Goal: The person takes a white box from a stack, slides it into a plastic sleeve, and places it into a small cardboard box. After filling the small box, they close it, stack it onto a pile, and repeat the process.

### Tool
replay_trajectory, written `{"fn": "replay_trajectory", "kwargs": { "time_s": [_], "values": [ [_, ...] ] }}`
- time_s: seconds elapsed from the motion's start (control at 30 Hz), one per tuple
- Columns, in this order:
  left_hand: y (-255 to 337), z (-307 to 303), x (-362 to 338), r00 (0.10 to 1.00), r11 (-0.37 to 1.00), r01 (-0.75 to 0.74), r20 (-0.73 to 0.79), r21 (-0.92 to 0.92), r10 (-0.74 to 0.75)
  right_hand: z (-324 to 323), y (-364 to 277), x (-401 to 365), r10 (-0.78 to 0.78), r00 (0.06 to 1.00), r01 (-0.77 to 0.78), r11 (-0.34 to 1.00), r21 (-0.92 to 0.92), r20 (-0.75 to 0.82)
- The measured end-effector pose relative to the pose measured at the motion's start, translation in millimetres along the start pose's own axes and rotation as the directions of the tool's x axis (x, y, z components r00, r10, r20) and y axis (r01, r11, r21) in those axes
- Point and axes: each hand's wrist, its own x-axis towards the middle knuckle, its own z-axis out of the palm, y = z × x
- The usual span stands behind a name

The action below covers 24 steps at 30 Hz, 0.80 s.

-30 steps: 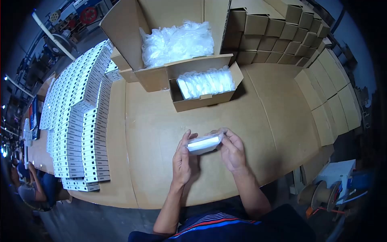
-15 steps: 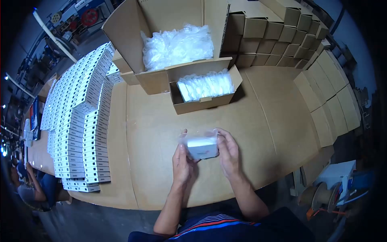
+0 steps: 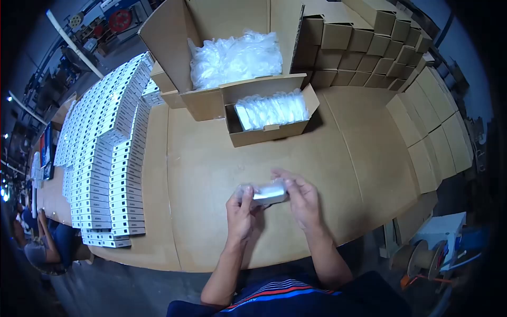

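- Left hand (image 3: 240,217) and right hand (image 3: 305,207) are clamped on opposite ends of the small white packet (image 3: 270,194), held above the table (image 3: 211,158); blur hides whether the right fingertips pinch its body or just film.
- It looks light and stiff inside slippery clear wrap; the firm ends seem the best hold.
- Brown cardboard covers the tabletop.
- Beyond stands an open carton (image 3: 252,139) of wrapped packets.
- White boxes (image 3: 97,164) stack leftward; another person (image 3: 39,248) sits far left.

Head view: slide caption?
Left hand and right hand hold a plastic-wrapped white packet near an open cardboard carton of similar packets.
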Motion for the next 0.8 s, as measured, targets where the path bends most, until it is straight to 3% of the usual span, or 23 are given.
{"fn": "replay_trajectory", "kwargs": {
  "time_s": [0.1, 0.13, 0.23, 0.37, 0.47, 0.57, 0.63, 0.73, 0.8],
  "values": [
    [7, 2, 2, 0.999, 0.999, -0.011, -0.034, -0.047, 0.009, -11, -1, 4, -0.249, 0.963, 0.249, 0.968, 0.009, 0.107],
    [8, 0, 3, 0.999, 0.999, -0.017, -0.033, -0.034, 0.016, -14, 0, 4, -0.252, 0.949, 0.251, 0.968, 0.027, 0.188],
    [2, -6, 5, 1.0, 0.998, -0.029, 0.002, 0.064, 0.029, -11, -11, 3, -0.215, 0.907, 0.339, 0.884, -0.322, 0.363],
    [3, -5, 2, 0.998, 0.994, -0.04, 0.042, 0.106, 0.036, -13, -12, 5, -0.031, 0.943, 0.203, 0.843, -0.498, 0.332],
    [12, -2, 0, 1.0, 1.0, -0.006, 0.009, 0.021, 0.006, -6, -20, 4, -0.022, 0.961, 0.156, 0.863, -0.48, 0.274],
    [17, 0, 1, 1.0, 1.0, -0.011, -0.011, 0.021, 0.011, -9, -17, 5, -0.143, 0.923, 0.339, 0.742, -0.578, 0.358],
    [18, -2, 2, 1.0, 1.0, -0.009, -0.026, -0.011, 0.009, -10, -18, 4, -0.102, 0.938, 0.285, 0.771, -0.569, 0.332],
    [35, -8, -4, 0.991, 0.993, -0.068, 0.124, 0.098, 0.055, -8, -20, 6, -0.127, 0.939, 0.288, 0.8, -0.527, 0.321],
    [40, -10, -3, 0.927, 0.929, -0.271, 0.329, 0.252, 0.182, -7, -24, 6, -0.173, 0.929, 0.335, 0.769, -0.544, 0.327]
  ]
}}
